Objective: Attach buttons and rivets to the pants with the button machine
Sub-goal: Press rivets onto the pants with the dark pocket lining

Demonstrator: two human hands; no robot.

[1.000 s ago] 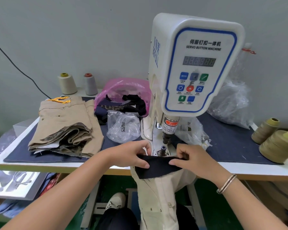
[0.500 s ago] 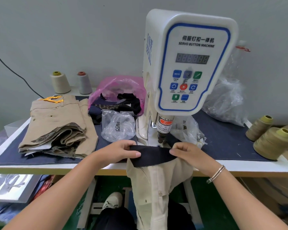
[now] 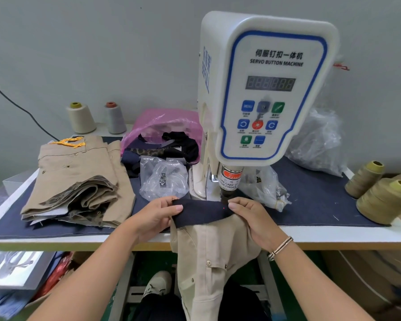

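Observation:
A white servo button machine (image 3: 264, 89) stands at the table's middle, its punch head (image 3: 228, 181) pointing down. Beneath it lies a dark waistband strip (image 3: 204, 210) of beige pants (image 3: 213, 251) that hang over the table's front edge. My left hand (image 3: 155, 216) pinches the strip's left end, thumb on top. My right hand (image 3: 252, 216) pinches the right end just below the punch. A small red light dot shows on the strip near my right thumb. Metal buttons show on the hanging pants.
A stack of folded beige pants (image 3: 79, 179) lies at the left. A clear bag of metal parts (image 3: 164, 179) and a pink bag of dark scraps (image 3: 162, 140) sit beside the machine. Thread cones (image 3: 384, 200) stand at the right, two more (image 3: 81, 117) at the back left.
Both hands have pushed the dark strip up and under the punch head, so it now covers the lower die that showed a second ago. The camera has shifted closer.

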